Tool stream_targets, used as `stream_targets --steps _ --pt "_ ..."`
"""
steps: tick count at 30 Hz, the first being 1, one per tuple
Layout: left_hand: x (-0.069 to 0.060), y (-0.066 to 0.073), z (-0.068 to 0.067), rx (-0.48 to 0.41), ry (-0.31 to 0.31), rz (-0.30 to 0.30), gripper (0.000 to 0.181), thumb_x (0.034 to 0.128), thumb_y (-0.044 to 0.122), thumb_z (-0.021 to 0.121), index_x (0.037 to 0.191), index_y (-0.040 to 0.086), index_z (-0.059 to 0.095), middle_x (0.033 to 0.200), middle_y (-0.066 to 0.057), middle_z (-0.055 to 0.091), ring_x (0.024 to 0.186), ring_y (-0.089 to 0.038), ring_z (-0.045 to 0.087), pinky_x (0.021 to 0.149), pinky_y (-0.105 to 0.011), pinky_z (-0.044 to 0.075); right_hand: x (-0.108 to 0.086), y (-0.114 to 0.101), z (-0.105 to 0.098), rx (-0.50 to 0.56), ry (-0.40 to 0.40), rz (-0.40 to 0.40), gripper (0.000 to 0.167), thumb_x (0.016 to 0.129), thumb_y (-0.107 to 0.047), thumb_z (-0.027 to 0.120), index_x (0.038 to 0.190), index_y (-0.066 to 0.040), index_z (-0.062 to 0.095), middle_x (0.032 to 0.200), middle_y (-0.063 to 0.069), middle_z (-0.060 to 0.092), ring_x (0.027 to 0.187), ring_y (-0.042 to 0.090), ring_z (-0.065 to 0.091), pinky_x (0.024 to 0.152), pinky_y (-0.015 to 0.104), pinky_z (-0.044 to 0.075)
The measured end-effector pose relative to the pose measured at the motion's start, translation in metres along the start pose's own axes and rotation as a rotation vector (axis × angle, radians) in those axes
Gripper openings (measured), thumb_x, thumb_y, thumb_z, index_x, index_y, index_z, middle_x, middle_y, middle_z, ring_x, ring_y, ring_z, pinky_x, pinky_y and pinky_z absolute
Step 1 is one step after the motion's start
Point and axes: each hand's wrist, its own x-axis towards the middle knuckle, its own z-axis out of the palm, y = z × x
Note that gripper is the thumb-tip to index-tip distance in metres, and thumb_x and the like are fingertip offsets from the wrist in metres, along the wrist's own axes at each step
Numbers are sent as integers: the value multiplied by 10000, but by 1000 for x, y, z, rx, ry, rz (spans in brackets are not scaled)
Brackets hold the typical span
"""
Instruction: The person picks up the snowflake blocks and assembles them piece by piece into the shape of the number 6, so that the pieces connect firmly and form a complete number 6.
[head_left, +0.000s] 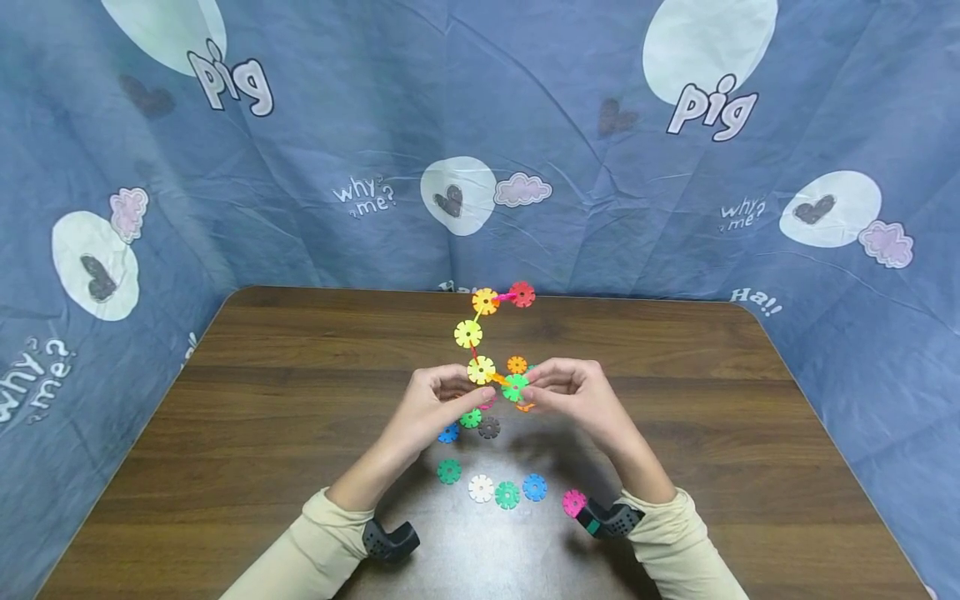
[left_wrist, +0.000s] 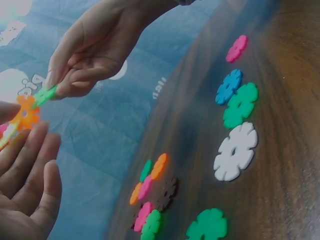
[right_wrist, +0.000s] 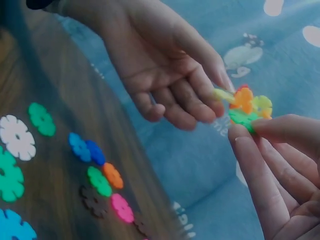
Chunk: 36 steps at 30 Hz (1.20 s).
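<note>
A chain of notched plastic snowflake discs is held up over the table between both hands. My left hand (head_left: 426,407) pinches its yellow disc (head_left: 481,371) between thumb and fingers. On the right, my right hand (head_left: 583,398) pinches the green disc (head_left: 515,387) at the chain's lower end. An orange disc (left_wrist: 28,113), seen nearly edge-on from the head, joins the yellow and green discs. Above the left hand the chain climbs through another yellow disc (head_left: 468,334) and an orange-yellow disc (head_left: 485,302) to a red disc (head_left: 522,294) at its far end.
Loose discs lie on the wooden table (head_left: 300,442): a white one (head_left: 481,488), a blue one (head_left: 535,487), a pink one (head_left: 574,502) near the right wrist, and several greens. A mixed cluster with a dark brown disc (head_left: 489,428) lies beneath the hands. Behind hangs a blue printed cloth (head_left: 300,167).
</note>
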Motion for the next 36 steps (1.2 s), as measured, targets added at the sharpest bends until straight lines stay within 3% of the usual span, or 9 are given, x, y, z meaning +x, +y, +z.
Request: stream_targets --steps 4,12,18,21,25,28,32,36 --pt "-1 -2 4 -25 -40 -3 215 909 148 796 1064 -2 783 998 -132 808 917 -178 788 848 -371 629 0 3 6 2 -12 0 194 913 1 742 1077 97 703 898 5 800 818 174 789 728 389 652" --pt "-3 1 5 -46 6 47 165 875 66 807 979 -60 782 937 -221 788 801 -65 762 783 -327 636 2 4 15 -13 -36 -20 179 918 -12 745 1076 69 723 924 57 800 806 125 778 736 479 645" --pt "-3 1 3 -41 35 106 155 877 50 805 991 -54 784 948 -235 784 820 -114 776 782 -344 642 1 7 16 -95 -39 -28 281 877 -30 796 1138 35 715 999 165 780 844 104 765 737 355 644" --pt "-2 0 3 -38 65 98 157 872 51 811 980 -58 779 936 -227 786 809 -115 768 774 -328 636 -2 11 16 -223 -149 -18 311 844 -70 841 1118 13 719 971 177 758 798 67 721 696 278 606" --pt "-2 1 3 -30 89 58 163 870 83 820 964 -45 780 918 -204 791 771 -78 739 760 -305 620 -8 20 18 -406 -402 16 279 827 -153 878 1040 -32 744 908 139 734 722 12 630 650 226 547" --pt "-3 2 2 -35 85 63 172 880 91 813 972 -50 776 918 -219 788 767 -78 744 767 -318 624 -12 28 21 -524 -532 42 266 803 -200 902 999 -93 757 852 57 710 703 -19 566 646 182 505" --pt "-2 2 1 -34 83 74 166 885 90 810 974 -46 778 917 -237 784 789 -133 769 772 -338 631 -14 33 25 -632 -588 46 275 755 -196 932 952 -131 751 782 -17 655 682 -7 526 632 153 455" --pt "-2 3 0 -26 80 75 160 888 89 808 976 -42 780 924 -243 783 806 -187 783 779 -381 637 -15 35 26 -674 -599 35 283 730 -149 940 919 -127 731 762 -24 629 670 7 516 624 151 448"
